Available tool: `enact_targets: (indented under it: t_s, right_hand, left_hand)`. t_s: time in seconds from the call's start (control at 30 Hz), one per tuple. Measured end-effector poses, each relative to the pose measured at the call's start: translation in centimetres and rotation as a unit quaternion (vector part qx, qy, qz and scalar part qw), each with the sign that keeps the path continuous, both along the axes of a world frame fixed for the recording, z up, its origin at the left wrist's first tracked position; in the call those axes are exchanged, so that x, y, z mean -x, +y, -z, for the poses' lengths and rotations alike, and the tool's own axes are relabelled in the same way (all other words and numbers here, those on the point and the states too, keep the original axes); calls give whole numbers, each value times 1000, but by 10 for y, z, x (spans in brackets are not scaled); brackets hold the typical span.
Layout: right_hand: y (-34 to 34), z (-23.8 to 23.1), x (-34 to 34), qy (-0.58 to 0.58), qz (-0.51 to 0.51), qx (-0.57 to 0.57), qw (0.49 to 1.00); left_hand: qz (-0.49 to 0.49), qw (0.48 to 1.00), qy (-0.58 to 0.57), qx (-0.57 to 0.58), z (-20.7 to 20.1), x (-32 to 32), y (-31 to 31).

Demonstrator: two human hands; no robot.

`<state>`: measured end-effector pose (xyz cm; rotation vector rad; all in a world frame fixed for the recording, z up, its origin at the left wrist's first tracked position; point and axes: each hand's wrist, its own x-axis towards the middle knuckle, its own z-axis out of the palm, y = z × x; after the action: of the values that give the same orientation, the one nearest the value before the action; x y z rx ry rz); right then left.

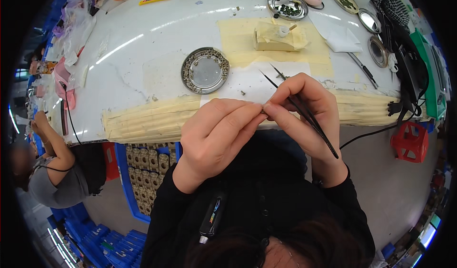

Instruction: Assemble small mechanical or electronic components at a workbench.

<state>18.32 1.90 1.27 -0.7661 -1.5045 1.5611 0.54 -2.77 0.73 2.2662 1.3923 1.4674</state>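
Observation:
My left hand [216, 134] and my right hand [307, 118] meet fingertip to fingertip above the table's front edge. Pinched between them is a tiny dark part [263, 111], mostly hidden by the fingers. Black tweezers [304, 111] lie across my right hand, held under its fingers with the points toward the far side. Just beyond my hands lies a white paper sheet [247, 80], with a few tiny parts [243, 92] on it. A round metal dish [205, 71] with many small brownish parts around its inside stands beyond my left hand.
Farther back are a tape-covered box [276, 37] with a small white cup, and a metal dish of dark green pieces [287, 6]. A screwdriver-like tool [364, 71] lies at right. A blue crate of metal parts [134, 182] stands below the table; another person [57, 172] sits at left.

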Motion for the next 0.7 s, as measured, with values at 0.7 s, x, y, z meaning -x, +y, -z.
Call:
enact_targets:
  t_s: [0.7]
  right_hand:
    - [1,4,4,50,-23,96,994]
  left_hand:
    - [35,994,-100,-33,21,3,5]
